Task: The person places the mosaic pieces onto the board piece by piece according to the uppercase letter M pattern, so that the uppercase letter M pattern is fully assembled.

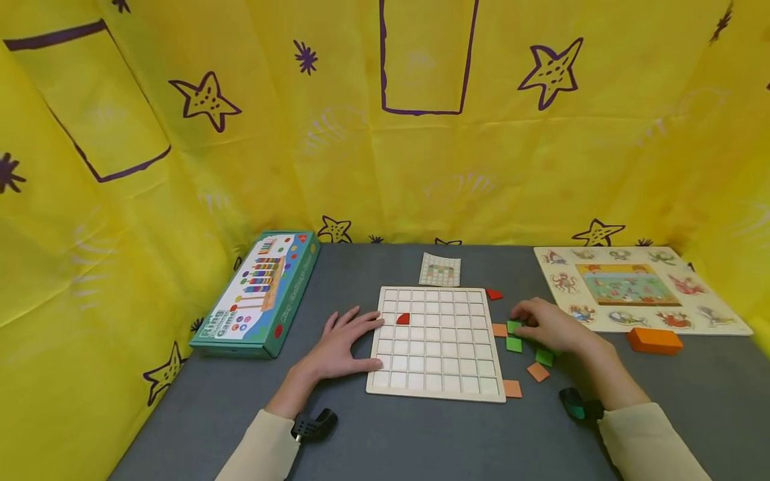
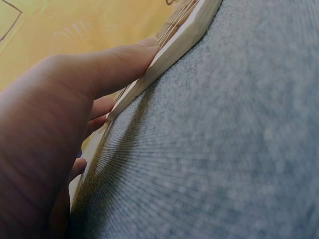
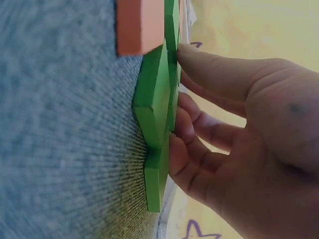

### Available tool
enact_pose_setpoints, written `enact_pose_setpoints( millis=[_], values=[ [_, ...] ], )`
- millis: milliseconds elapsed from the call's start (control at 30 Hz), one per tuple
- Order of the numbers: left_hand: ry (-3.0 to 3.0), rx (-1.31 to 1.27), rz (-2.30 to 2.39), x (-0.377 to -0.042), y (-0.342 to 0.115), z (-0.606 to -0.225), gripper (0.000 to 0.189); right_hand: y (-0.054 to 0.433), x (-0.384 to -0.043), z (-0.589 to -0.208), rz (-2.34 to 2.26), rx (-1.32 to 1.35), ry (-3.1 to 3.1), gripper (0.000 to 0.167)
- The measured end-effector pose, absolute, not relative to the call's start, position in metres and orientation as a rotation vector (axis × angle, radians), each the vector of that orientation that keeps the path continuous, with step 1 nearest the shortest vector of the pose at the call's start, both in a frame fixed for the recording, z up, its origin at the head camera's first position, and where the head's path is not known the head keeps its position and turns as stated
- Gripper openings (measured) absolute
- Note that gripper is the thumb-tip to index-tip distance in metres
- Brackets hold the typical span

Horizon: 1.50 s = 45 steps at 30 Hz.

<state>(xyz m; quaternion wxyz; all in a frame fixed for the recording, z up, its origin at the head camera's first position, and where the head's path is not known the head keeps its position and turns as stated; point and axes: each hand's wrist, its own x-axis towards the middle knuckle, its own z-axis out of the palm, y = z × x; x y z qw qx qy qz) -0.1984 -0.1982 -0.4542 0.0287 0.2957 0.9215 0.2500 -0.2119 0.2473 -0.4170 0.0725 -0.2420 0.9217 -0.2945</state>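
Rests the left grip (image 1: 345, 344), with spread fingers, along the left edge of the wooden grid board (image 1: 436, 344) on the desk (image 1: 409, 441). Bends the right grip (image 1: 550, 325), partly closed, over green square tiles (image 1: 514, 345) right of the board, with fingertips at them; cannot tell about a pinch. Farther off, shows a red quarter-round piece (image 1: 404, 318) in a cell, then a pattern card (image 1: 440, 270) at the far edge.

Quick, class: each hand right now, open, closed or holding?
Left hand: open, touching the board.
Right hand: at the green tiles; grip cannot be told.
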Motion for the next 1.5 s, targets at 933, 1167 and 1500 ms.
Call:
enact_pose_setpoints(
  millis=[933, 1167, 1500],
  values=[
    [2.844, 0.879, 0.751, -0.201, -0.199, -0.455, 0.080, 0.243, -0.213, -0.418, -0.909, -0.717, 2.829, 0.014],
    [2.839, 0.910, 0.770, -0.200, -0.198, -0.453, 0.080, 0.245, -0.211, -0.417, -0.944, -0.691, 2.861, 0.009],
    [2.833, 0.878, 0.750, -0.198, -0.197, -0.456, 0.080, 0.236, -0.206, -0.417, -1.007, -0.634, 2.837, 0.008]
  ],
)
